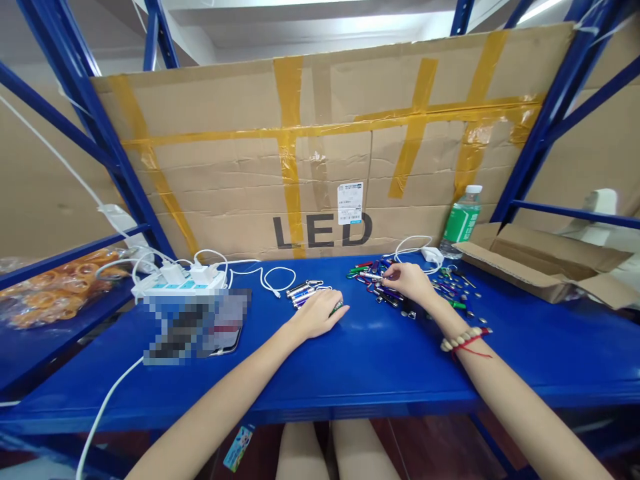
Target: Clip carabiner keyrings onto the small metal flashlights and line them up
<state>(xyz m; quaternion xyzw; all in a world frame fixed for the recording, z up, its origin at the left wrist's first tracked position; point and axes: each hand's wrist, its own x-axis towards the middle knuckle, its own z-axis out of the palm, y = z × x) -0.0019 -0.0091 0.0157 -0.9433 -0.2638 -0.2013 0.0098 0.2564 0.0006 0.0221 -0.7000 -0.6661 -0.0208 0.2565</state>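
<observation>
My left hand (320,315) rests on the blue shelf, fingers curled round a small green tube (337,308) that looks like a keychain flashlight. Just behind it lies a short row of silver and blue keychain tubes (300,291) with wire clips. My right hand (411,283) dips into a loose pile of coloured keychain tubes (373,275), thumb and fingertips pinched together. What those fingertips hold, if anything, is too small to make out. Small round metal bits and more tubes (447,287) are scattered right of that hand.
A white power strip (183,281) with cables and a phone (231,340), partly blurred out, are at the left. A green-labelled bottle (461,223) and an open cardboard box (540,263) stand at the right. A large cardboard sheet (225,180) closes the back.
</observation>
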